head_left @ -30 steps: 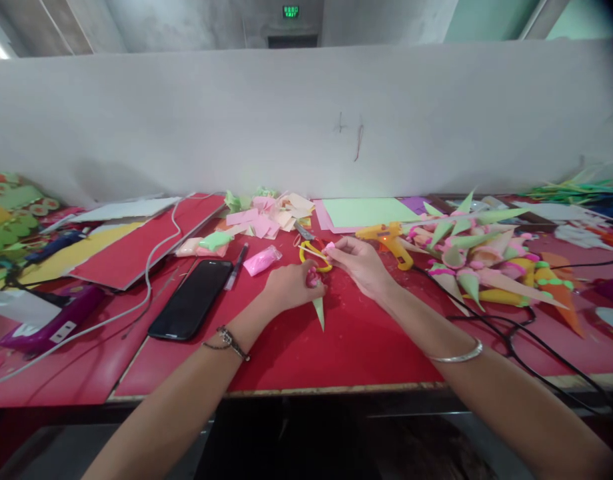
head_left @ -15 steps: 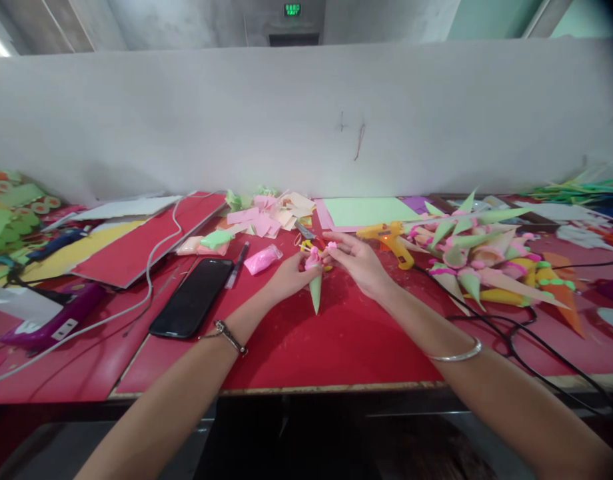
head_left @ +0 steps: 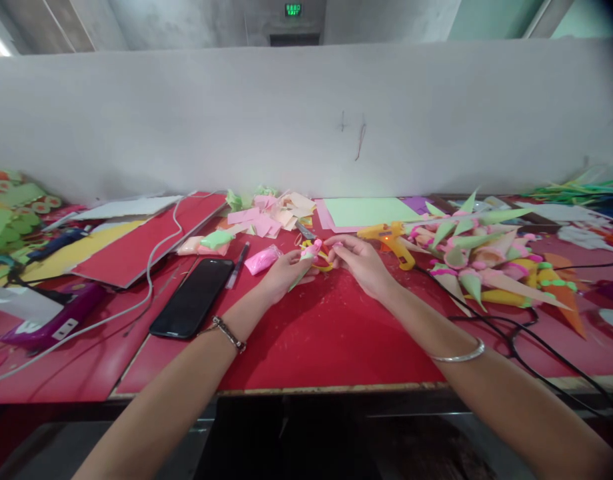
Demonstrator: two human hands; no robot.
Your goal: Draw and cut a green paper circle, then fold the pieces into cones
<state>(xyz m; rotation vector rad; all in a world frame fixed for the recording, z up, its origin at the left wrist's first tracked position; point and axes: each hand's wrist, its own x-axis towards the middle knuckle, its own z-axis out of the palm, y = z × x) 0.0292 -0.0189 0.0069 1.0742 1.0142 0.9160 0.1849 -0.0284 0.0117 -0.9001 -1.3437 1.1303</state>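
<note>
Red covers the tabletop (head_left: 326, 353), backed by a plain white partition (head_left: 226, 120), and up beyond it glows a green sign (head_left: 293, 10) reading "EXIT", the characters above too small to read. Centre stage, a pale green paper cone with a pink top (head_left: 311, 253) sits tilted over the tabletop, gripped in the fingers of the left hand (head_left: 286, 271). Just beside it, the right hand (head_left: 360, 259) pinches a small pink piece (head_left: 338, 245), its other fingers curved. Right behind them lie scissors with yellow handles (head_left: 326, 267), partly hidden.

Now the containers: near the left hand, a clear plastic packet (head_left: 262, 260) full of bright pink material; further left, small packets (head_left: 206, 243) with peach and green contents. Any lettering on them? Can't make it out. Between those and a black phone (head_left: 191, 299) lies a slim pen (head_left: 238, 265).

Over on the right, a yellow glue gun (head_left: 392, 241), then a big heap of green, pink and yellow paper cones (head_left: 479, 257). And the open room: a broad bare red stretch between the forearms, running right down to the worn front edge.
</note>
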